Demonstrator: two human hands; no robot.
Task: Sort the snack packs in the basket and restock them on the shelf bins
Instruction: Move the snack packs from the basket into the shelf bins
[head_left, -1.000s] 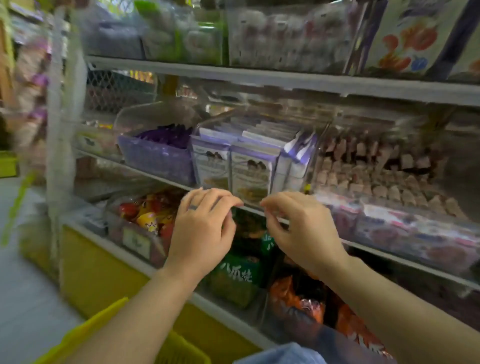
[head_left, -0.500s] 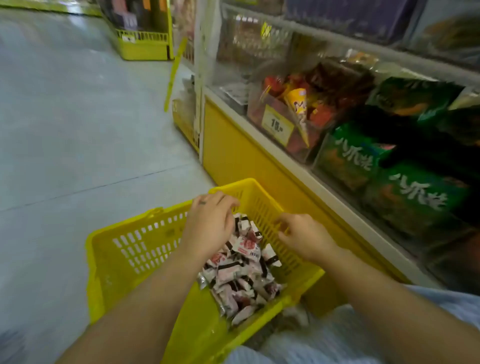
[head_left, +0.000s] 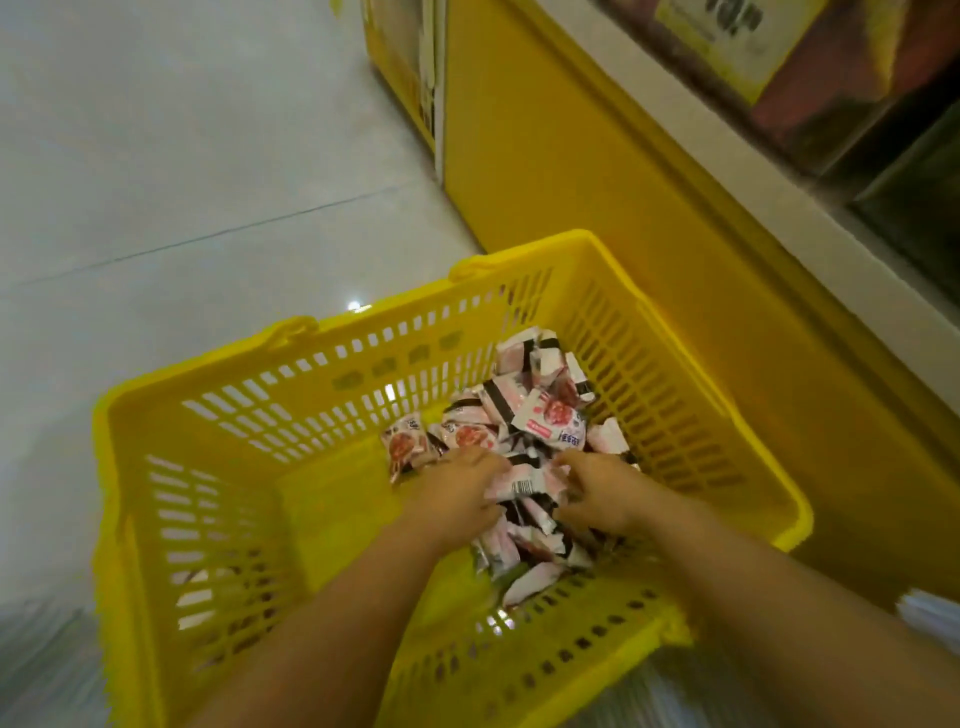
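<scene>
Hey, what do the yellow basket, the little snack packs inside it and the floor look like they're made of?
The yellow basket: moulded plastic by its look, slightly shiny, with slotted walls and a rounded rim. The snack packs: probably thin printed plastic film, glossy and crinkled, one showing a barcode. The floor: likely glazed tile, pale, with a thin joint line and a light glint.

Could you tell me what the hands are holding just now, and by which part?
Both the left hand and right hand dig curled fingers into the snack packs in the yellow basket; a firm grip cannot be told.
</scene>
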